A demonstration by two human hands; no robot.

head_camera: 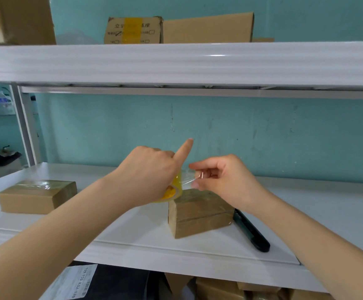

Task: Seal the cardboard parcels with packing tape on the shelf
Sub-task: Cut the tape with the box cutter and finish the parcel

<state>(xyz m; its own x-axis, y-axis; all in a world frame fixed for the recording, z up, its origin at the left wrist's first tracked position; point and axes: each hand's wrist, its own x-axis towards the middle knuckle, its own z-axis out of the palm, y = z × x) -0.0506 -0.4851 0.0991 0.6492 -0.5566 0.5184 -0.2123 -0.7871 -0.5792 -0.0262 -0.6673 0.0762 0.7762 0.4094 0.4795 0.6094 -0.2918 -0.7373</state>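
Left hand (148, 172) grips the packing tape roll (173, 191) (index finger straight out), right hand (224, 176) pinches its filmy free end (192, 178) just above the small cardboard parcel (200, 211) on the shelf (133, 232); film looks clingy, parcel probably light and stiff, best steadied by its sides.

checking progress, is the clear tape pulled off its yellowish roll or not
Pulled out: right hand pinches a clear strip stretched from yellowish tape roll in left hand.
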